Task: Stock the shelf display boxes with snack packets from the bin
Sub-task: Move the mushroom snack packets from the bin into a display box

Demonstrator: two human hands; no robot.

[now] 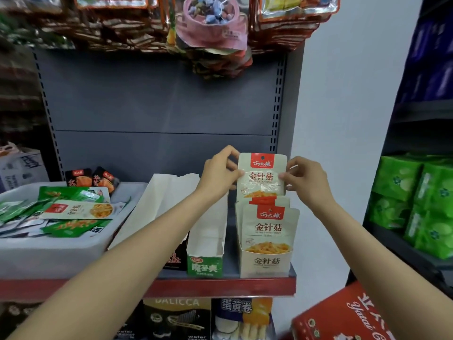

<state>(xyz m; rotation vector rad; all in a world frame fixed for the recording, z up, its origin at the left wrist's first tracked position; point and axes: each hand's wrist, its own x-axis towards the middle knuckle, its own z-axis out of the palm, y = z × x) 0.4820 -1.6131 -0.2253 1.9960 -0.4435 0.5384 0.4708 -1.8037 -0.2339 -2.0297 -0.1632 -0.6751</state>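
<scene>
Both your hands, left and right, pinch one beige packet between thumbs and fingers, seemingly above its display box.

packet: beige mushroom snack, upright, pinched between both hands
beige box: right below hands, packets standing inside
bin: left of hands, mixed packets

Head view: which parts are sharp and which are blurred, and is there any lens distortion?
Head view: the needle mushroom packet pinched by the left hand and right hand reads sharply, as does the beige display box; the hanging snack bags at the top edge are smeared; the shelf upright bows, a wide-angle effect; light is soft, without glare.
</scene>
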